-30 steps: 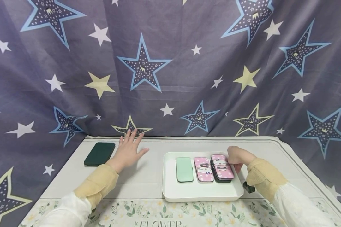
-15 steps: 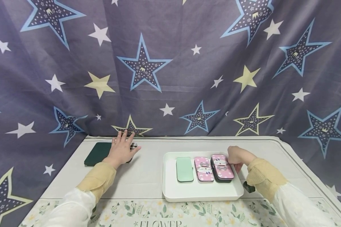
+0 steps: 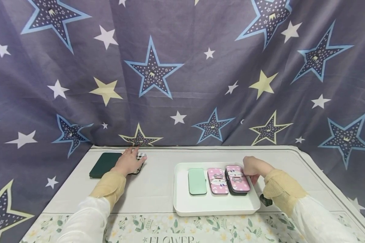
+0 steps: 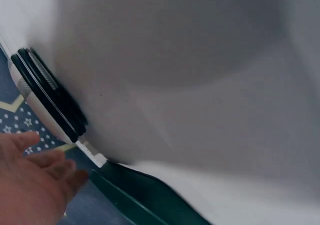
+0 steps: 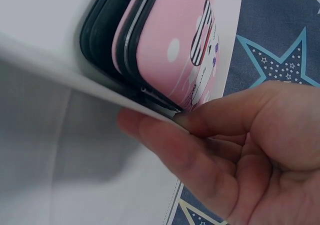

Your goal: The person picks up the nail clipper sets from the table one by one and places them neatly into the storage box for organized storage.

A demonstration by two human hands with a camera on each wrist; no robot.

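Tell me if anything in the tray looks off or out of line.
One thing: the right-hand pink case is not lying flat in the white tray. It sits on top of a dark case, so that slot is stacked two high, while the mint green case and the other pink case lie singly. The right hand grips the tray rim beside it.

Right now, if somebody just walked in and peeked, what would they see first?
Probably the big purple star curtain hanging behind the table. Next, the white tray holding a mint green case and two pink cartoon cases, with the right hand pinching the tray's far right edge. Over on the left, the left hand rests on a checkered case beside a dark green case.
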